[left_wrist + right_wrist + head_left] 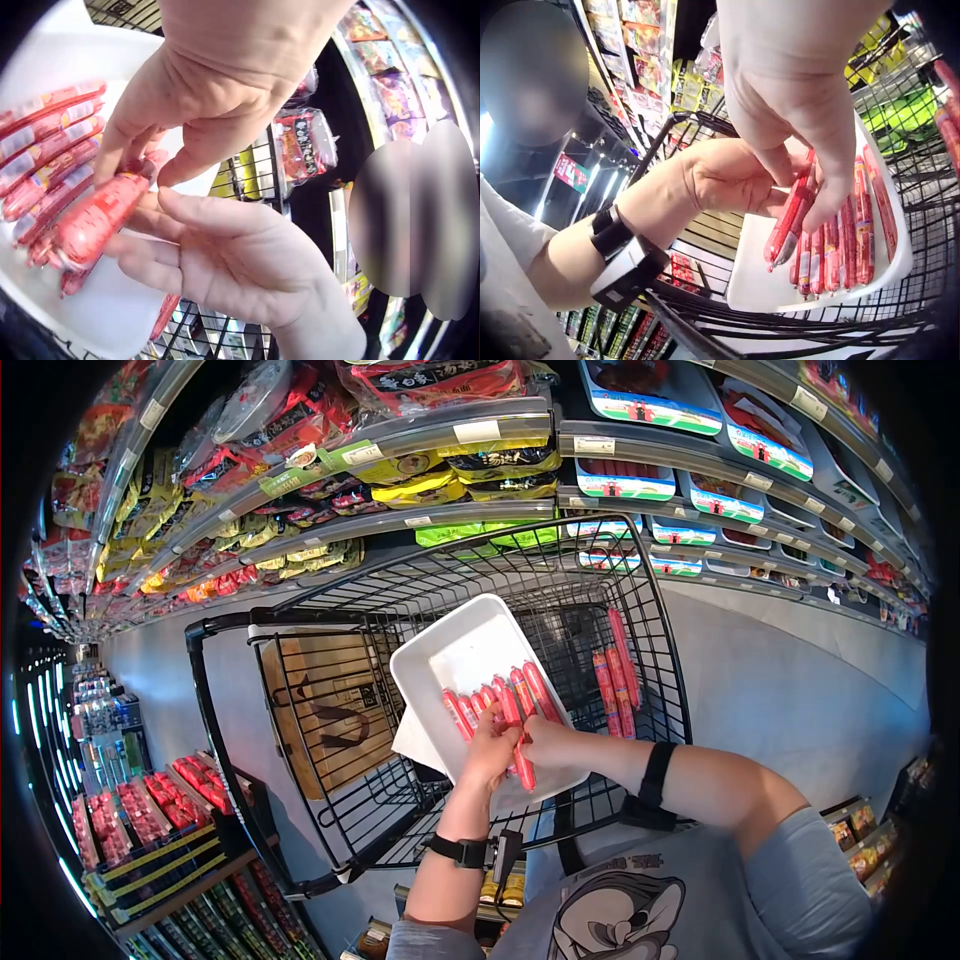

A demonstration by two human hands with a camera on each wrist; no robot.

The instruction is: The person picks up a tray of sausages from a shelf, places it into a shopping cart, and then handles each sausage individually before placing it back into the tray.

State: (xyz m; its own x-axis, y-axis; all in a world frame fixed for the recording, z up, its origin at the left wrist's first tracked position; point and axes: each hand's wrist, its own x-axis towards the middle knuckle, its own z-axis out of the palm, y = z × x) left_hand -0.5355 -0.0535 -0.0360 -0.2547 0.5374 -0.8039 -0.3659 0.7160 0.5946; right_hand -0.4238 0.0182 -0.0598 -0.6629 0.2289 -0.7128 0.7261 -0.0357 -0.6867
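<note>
A red-wrapped sausage (pixel 523 765) is held at a slant over a white tray (pixel 470 630). My left hand (pixel 488 748) grips it near its upper end, its fingertips closing round the wrapper in the left wrist view. From the other side, my right hand (pixel 799 127) pinches the same sausage between thumb and fingers. Both hands meet over the tray, their fingertips overlapping around the wrapper. Several more wrapped sausages (pixel 52 142) lie side by side in the tray, parallel to one another. The hands partly cover this row in the head view.
The tray sits at the black wire shopping cart (pixel 660 630). More red sausages (pixel 612 685) lie at the cart's right end. A brown bag (pixel 320 710) with dark handles is at the left end. Shelves of packaged food (pixel 430 490) run behind; red packets (pixel 150 810) stand on a left display.
</note>
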